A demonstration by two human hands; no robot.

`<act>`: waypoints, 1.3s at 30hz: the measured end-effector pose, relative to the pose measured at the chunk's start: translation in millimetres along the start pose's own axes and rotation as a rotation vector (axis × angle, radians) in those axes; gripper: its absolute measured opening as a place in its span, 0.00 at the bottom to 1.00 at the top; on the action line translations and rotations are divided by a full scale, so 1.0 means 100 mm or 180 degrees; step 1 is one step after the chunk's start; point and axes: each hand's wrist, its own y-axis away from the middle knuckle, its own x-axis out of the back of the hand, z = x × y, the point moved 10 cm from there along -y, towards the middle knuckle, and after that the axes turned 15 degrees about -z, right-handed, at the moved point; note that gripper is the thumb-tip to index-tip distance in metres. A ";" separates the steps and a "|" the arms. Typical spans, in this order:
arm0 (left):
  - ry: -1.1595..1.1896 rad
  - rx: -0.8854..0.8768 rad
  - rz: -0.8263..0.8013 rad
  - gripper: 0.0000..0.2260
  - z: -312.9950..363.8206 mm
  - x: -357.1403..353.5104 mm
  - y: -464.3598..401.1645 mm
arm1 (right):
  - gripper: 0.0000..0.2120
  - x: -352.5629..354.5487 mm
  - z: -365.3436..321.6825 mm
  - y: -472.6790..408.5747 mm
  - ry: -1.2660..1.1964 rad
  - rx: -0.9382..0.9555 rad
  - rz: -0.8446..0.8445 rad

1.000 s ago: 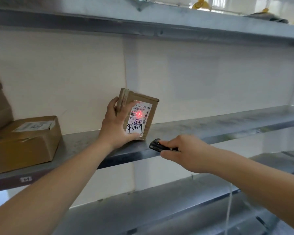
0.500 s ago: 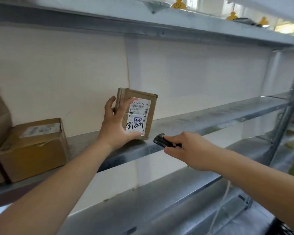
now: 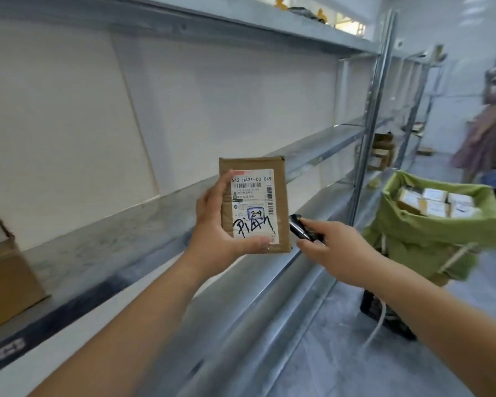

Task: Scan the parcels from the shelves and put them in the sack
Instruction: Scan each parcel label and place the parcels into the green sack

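The green sack (image 3: 430, 233) stands open on the floor, just right of the right hand (image 3: 335, 250). It is full of small boxes (image 3: 438, 203) with white labels. A brown box (image 3: 3, 276) sits on the shelf (image 3: 121, 233), far left of the left hand (image 3: 221, 230).

The left hand grips the parcel (image 3: 254, 204). Its fingers curl round the left edge and the thumb presses the bottom of the label. The right hand holds a small black scanner (image 3: 302, 230), fingers curled round it. The scanner tip points at the parcel and is just beside its lower right side.

A second ago the parcel stood on the shelf with a red cross of light on its label. Now it is lifted off the shelf and held in the air, and the red light is gone. The view has turned right, so the sack shows now.

The white label (image 3: 252, 207) reads "642 H431-00 049" on top. Lower down, "24" sits in a blue box. Big black pen marks are under it; I cannot read them. Far right, a blurry person (image 3: 487, 121) stands.
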 end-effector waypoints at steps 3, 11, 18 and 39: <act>0.0225 0.0094 -0.0312 0.56 -0.04 -0.50 -0.05 | 0.22 0.04 0.41 0.30 -0.0170 -0.0270 0.0106; 0.0623 0.0411 -0.1044 0.54 -0.18 -2.02 -0.05 | 0.24 0.00 1.81 1.08 -0.0342 -0.0824 0.0420; 0.0956 0.0757 -0.1397 0.56 -0.38 -3.25 -0.19 | 0.28 0.08 2.95 1.44 -0.0199 -0.1288 0.0436; 0.0667 0.1291 -0.1881 0.56 -1.17 -5.43 -1.47 | 0.33 0.73 5.15 1.04 -0.0530 -0.2185 0.0351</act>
